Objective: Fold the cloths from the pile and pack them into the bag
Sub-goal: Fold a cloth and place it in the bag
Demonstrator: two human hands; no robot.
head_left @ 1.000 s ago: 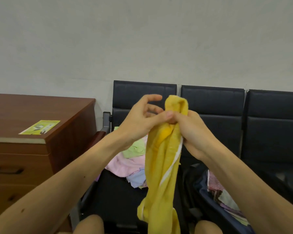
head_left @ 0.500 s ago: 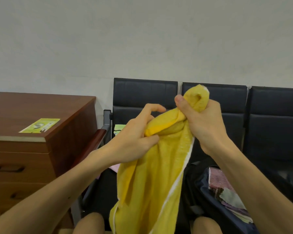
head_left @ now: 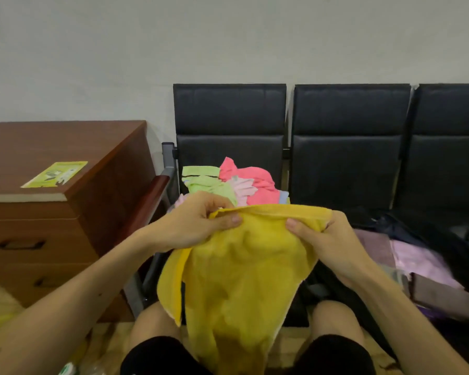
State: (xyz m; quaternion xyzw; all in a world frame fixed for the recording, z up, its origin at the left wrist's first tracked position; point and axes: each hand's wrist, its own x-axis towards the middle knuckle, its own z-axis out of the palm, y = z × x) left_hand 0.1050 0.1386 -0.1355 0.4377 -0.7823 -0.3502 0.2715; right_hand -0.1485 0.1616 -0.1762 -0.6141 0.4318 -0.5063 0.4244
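I am pinching the yellow cloth [head_left: 244, 269] by its top edge, left hand [head_left: 198, 226] and right hand [head_left: 325, 239] level; it is hanging lengthwise, bag [head_left: 444, 239] lying nearer my right grip.

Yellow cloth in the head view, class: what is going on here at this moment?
A person holds the yellow cloth up by its top edge, the left hand pinching one side and the right hand the other, so it hangs spread over their knees. Behind it, a pile of cloths in green, pink and red lies on a black seat. To the right, the dark bag lies open with cloths already inside. The yellow one is not yet folded.
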